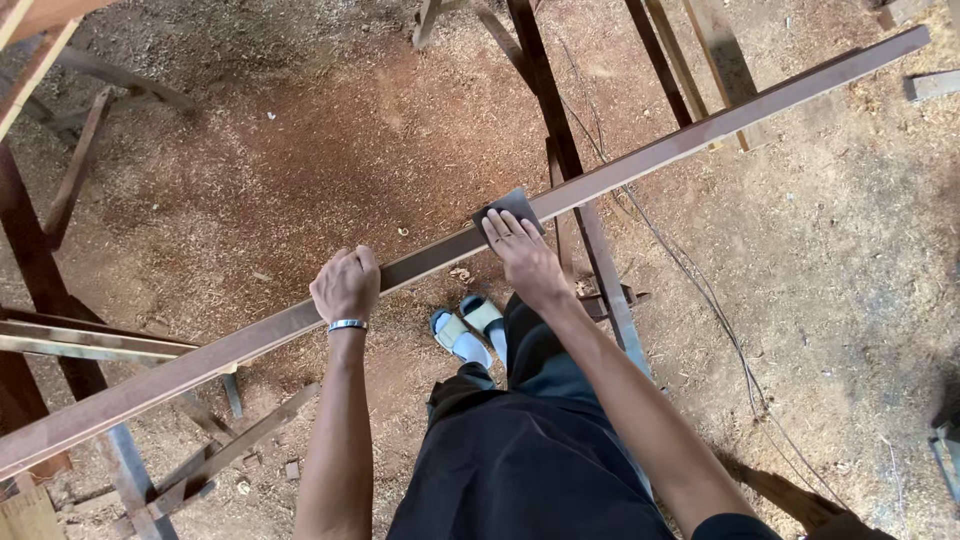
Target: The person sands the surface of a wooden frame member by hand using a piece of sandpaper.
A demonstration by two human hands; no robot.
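A long brown wooden beam [700, 125] runs diagonally from the lower left to the upper right, resting on trestles. My left hand [346, 285] curls over the beam's near edge and grips it; a metal bracelet circles that wrist. My right hand [524, 255] lies flat with fingers apart, pressing a dark grey sheet of sandpaper [512, 207] onto the beam's top face. The two hands are about a forearm's length apart along the beam.
Sawdust and shavings cover the dirt floor [280, 160]. A metal trestle [596, 250] stands under the beam by my right hand. Wooden frames [40, 270] crowd the left side, more slats [690, 60] lie at the top, and a thin cable [720, 320] trails at right.
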